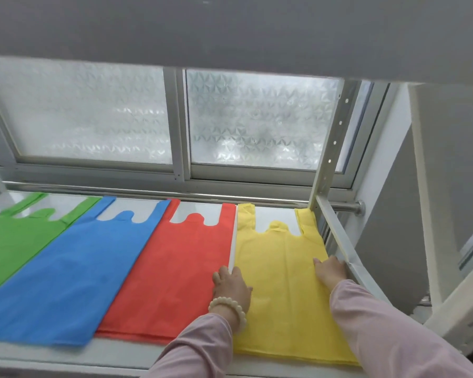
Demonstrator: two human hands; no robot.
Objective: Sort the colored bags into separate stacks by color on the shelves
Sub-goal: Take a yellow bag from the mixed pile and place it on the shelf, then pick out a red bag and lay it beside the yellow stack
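Four flat bag stacks lie side by side on the white shelf (126, 353): green (14, 241) at the far left, then blue (66, 274), red (175, 268) and yellow (281, 290) at the right end. My left hand (231, 285) rests flat on the yellow stack's left edge, where it meets the red one, fingers curled over the edge. My right hand (329, 271) presses flat on the yellow stack's right edge beside the shelf frame. Neither hand lifts a bag. Both arms wear pink sleeves; a bead bracelet is on the left wrist.
A frosted window (175, 118) runs behind the shelf, with a metal rail (148, 190) along the back. The upper shelf's underside (230, 28) hangs low overhead. A perforated white upright (333, 143) and side bar (339, 241) close the right end.
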